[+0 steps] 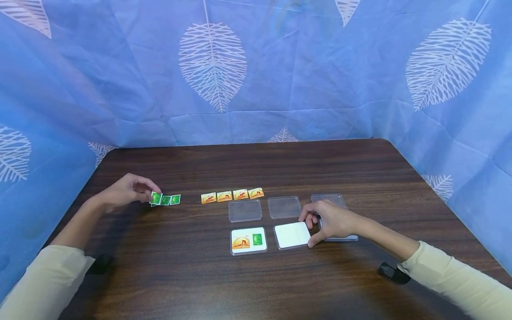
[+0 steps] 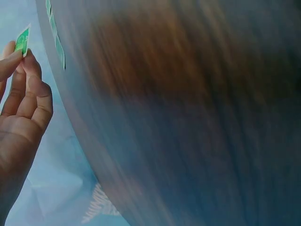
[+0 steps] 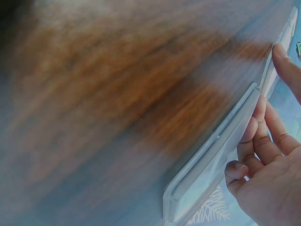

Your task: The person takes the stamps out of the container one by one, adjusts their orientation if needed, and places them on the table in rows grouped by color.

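Observation:
At the table's left, my left hand (image 1: 127, 192) pinches a small green stamp (image 1: 156, 198) between thumb and fingertips. Its wrist view shows this stamp (image 2: 22, 41) raised above the table. More green stamps (image 1: 165, 200) lie in a row just right of that hand. My right hand (image 1: 334, 218) rests at the right side of a clear plastic case holding a white card (image 1: 292, 234), thumb and fingertips spread along its edge. Another case with a card (image 3: 214, 146) lies partly beneath this hand. To the left, a filled case (image 1: 248, 241) shows an orange stamp and a green stamp on white.
Several orange-yellow stamps (image 1: 232, 195) form a row behind the cases. Clear cases or lids (image 1: 245, 210) lie in a back row, including one in the middle (image 1: 284, 207) and one at the right (image 1: 329, 199). A blue leaf-patterned curtain (image 1: 256, 80) surrounds the table's far sides.

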`<move>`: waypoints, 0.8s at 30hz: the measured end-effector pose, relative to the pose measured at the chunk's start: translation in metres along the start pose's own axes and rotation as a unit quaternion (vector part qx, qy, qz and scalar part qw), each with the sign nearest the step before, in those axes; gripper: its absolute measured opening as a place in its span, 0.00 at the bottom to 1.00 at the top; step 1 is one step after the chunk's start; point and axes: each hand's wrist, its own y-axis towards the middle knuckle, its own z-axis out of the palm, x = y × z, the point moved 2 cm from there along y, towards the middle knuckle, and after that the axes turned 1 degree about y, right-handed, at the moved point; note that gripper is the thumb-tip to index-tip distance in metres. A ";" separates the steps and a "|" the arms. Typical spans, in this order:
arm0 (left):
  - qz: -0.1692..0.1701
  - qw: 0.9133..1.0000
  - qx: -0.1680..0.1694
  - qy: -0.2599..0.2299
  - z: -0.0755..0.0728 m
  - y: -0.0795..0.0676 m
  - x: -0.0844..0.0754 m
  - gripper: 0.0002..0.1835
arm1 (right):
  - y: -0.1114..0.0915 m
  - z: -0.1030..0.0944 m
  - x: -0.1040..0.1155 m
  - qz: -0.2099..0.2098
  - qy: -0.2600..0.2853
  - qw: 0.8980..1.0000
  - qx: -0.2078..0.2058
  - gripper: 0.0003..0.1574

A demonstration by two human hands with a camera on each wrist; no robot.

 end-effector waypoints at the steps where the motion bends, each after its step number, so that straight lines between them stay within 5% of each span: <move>1: 0.000 1.000 -0.003 -0.001 -0.002 -0.001 0.002 0.15 | 0.000 0.000 0.000 0.000 0.001 1.000 0.000 0.30; 24: -0.027 0.999 -0.022 0.011 -0.011 -0.008 0.021 0.16 | -0.001 0.001 0.000 -0.001 0.009 1.000 0.001 0.29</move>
